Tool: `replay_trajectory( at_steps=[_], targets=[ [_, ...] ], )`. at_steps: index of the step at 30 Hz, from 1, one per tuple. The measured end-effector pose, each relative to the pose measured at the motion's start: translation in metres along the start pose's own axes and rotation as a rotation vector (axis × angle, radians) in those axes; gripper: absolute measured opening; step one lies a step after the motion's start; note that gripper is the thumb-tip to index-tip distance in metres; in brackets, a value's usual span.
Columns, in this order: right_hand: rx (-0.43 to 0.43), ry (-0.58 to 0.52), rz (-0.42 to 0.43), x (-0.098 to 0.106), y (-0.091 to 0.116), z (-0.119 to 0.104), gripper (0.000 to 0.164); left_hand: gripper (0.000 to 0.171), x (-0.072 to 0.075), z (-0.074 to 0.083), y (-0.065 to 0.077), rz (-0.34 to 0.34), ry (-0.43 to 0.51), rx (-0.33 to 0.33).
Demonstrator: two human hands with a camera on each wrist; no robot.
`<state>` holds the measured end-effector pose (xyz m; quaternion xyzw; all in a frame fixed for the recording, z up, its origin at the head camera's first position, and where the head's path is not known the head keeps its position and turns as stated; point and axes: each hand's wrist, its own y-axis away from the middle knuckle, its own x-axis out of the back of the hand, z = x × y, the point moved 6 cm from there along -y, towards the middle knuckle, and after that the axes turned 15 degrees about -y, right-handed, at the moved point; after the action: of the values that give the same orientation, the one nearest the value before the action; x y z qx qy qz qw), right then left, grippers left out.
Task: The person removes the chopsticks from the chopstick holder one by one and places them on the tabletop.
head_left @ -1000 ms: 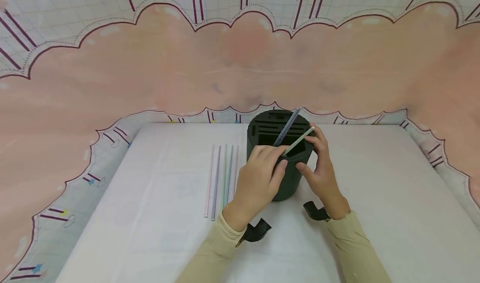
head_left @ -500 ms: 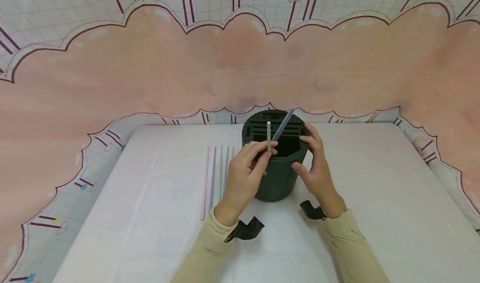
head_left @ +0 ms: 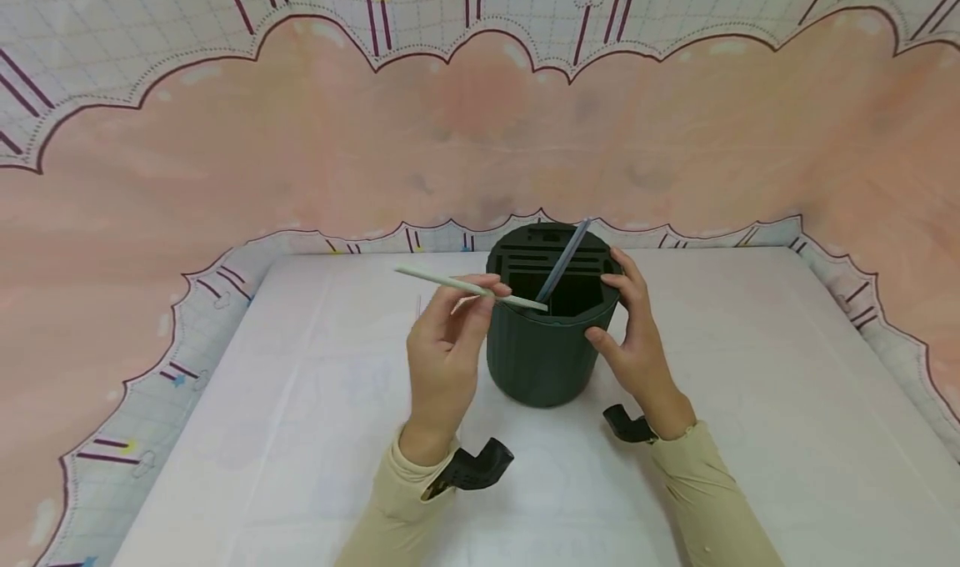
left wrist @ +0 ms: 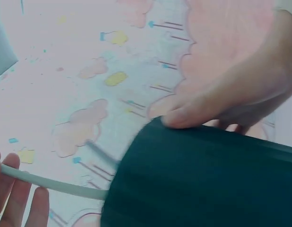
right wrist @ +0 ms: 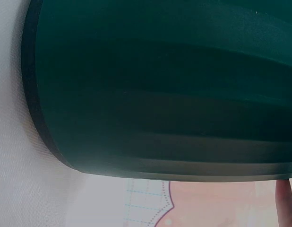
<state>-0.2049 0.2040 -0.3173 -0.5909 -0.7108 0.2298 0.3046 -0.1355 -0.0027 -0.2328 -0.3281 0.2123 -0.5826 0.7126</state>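
Observation:
A dark green round holder (head_left: pixel 540 363) with a slotted top and a wide opening stands upright on the table. My right hand (head_left: pixel 643 358) grips its right side at the rim, thumb on the front. Just left of the rim, my left hand (head_left: pixel 442 354) pinches a pale green straw-like stick (head_left: pixel 429 276), held nearly level. The stick's right end lies at the holder's opening; in the left wrist view the stick (left wrist: pixel 65 187) looks slightly bent. A blue-grey stick (head_left: pixel 565 258) leans out of the opening, its lower end hidden inside.
The table (head_left: pixel 315 434) has a white cover. Thin coloured sticks lie left of the holder, now almost wholly hidden behind my left hand. A patterned cloth (head_left: pixel 420 142) hangs behind the table and shows around its edges.
My left hand has drawn back left from the opening. The pale green stick has turned from slanted, through upright, to nearly level pointing left. My right hand stays on the holder.

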Motion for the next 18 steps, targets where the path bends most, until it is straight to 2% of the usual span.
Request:
replay_trajectory(
  at_steps=[2,8,11,18],
  targets=[
    [0.002,-0.008,0.002,0.000,0.002,0.001,0.073,0.019,0.010,0.004,-0.001,0.035,0.057,-0.001],
    [0.010,-0.024,0.004,-0.005,0.004,-0.009,0.074,0.018,0.035,0.017,-0.004,0.122,0.102,-0.029],
    [0.012,-0.019,0.009,-0.005,0.007,-0.006,0.074,0.018,0.045,0.021,-0.004,0.162,0.125,-0.029],
    [-0.001,-0.001,0.014,-0.009,0.010,-0.010,0.073,0.020,0.062,0.025,-0.004,0.199,0.191,-0.041]
  ],
)
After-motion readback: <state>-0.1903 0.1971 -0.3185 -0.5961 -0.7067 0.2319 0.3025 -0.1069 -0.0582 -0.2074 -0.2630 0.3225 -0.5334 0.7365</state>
